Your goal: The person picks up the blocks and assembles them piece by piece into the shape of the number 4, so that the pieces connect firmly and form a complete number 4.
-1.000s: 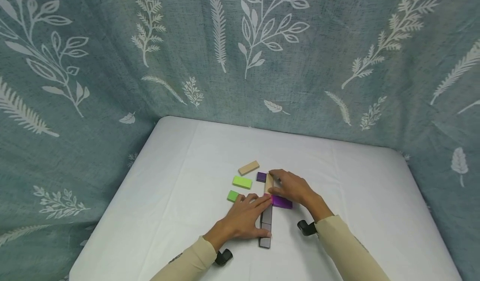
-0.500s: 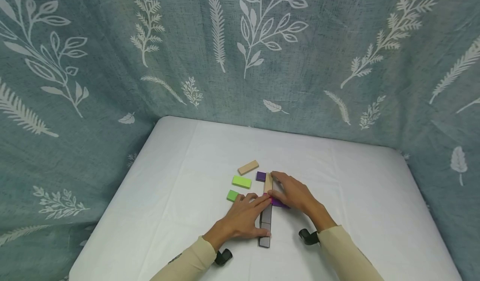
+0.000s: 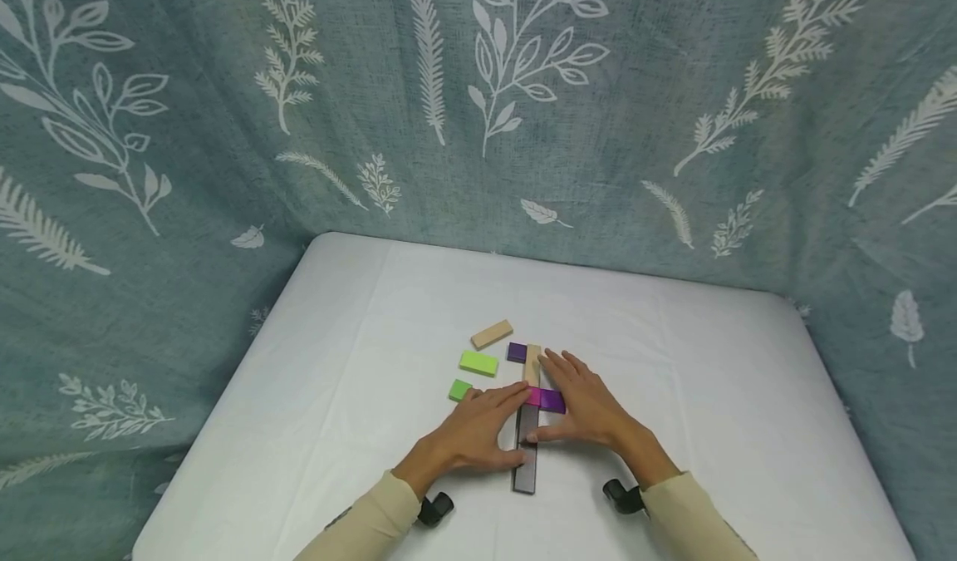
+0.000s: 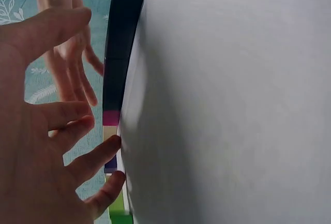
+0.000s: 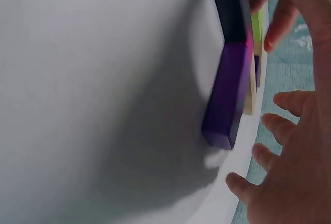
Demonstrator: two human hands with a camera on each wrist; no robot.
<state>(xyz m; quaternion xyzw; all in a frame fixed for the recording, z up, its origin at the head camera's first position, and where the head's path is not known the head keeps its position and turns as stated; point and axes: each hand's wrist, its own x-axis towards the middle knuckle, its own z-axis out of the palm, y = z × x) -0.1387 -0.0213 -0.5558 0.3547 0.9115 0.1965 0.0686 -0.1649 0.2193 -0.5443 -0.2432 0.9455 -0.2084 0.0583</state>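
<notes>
A row of blocks lies on the white table, with grey blocks [image 3: 526,471] at the near end, a magenta block [image 3: 534,396] in the middle and a pale wooden block [image 3: 532,361] beyond it. From the magenta block, a purple block [image 3: 553,401] extends to the right. My left hand [image 3: 482,430] hovers along the left side of the row, its fingertips by the magenta block and its thumb over the grey ones. On the other side, my right hand [image 3: 586,407] has its fingers spread, the thumb over the grey blocks and fingertips beside the wooden block.
Left of the row's far end sits a small dark purple block [image 3: 517,352]. Farther left are a lime block [image 3: 478,363], a small green block [image 3: 459,391] partly behind my left hand, and a loose wooden block [image 3: 492,334]. A patterned curtain [image 3: 449,187] stands behind the table.
My right hand has spread its fingers, and its thumb has moved nearer to me, from beside the purple block to over the grey blocks. My left fingers have drawn back slightly from the magenta block.
</notes>
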